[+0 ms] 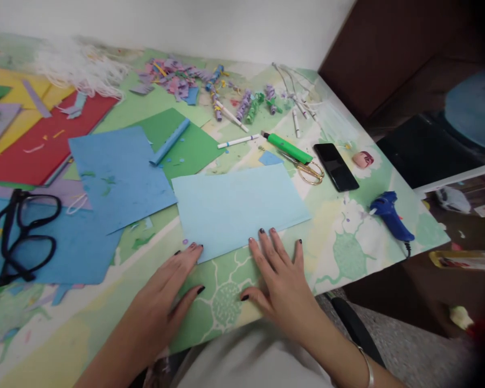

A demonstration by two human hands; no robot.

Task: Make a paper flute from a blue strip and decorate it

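Hands both open, palms down, fingers spread on the tabletop [343, 253] at its near edge. Left hand [172, 280]: fingertips touch the near left corner of the light blue sheet [238, 207]. Right hand [283, 275]: fingertips on the sheet's near edge, thumb off it. Neither is gripping anything. The sheet lies flat, mid-tabletop, just beyond the hands.

Left of it is a darker blue sheet [121, 178], and the two overlap slightly. Black eyeglasses [20, 237] lie on another blue sheet at far left.

Right of the sheet, near to far:
- blue glue gun [390, 215], near the tabletop's right edge
- black phone [336, 166]
- gold-handled scissors [305, 168], touching the green marker [286, 147]

Behind the sheet is a green sheet [189, 153] with a rolled blue paper tube [170, 141] on it, and a white pen [237, 141] just right of that. Red sheet [44, 143] is far left. Pile of purple and pink paper scraps [173, 78] sits by the wall.
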